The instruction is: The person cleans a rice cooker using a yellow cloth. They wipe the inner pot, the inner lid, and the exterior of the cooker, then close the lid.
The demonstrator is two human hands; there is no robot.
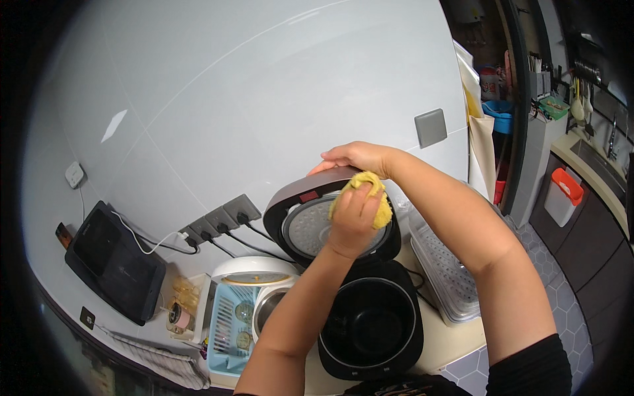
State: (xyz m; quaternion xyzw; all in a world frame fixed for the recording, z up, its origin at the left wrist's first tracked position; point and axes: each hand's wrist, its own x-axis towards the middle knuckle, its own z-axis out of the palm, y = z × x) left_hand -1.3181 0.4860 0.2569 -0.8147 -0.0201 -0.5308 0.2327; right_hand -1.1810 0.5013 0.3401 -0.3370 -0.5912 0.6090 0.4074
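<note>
A dark rice cooker stands on the counter with its lid (285, 203) raised and its black inner pot (369, 324) in place. My left hand (352, 220) presses a bunched yellow cloth (384, 210) against the right part of the lid's underside, over the dimpled metal inner plate (304, 225). Behind the lid's upper edge, my right hand (359, 156) grips it from above, with some fingers hidden. The cloth covers part of the plate.
Left of the cooker are a white cooker with a raised lid (255, 270), a light-blue basket (218, 336) and a black appliance (116, 262). Plugs and cords run from wall sockets (218, 220). Clear plastic containers (446, 277) stand at the right.
</note>
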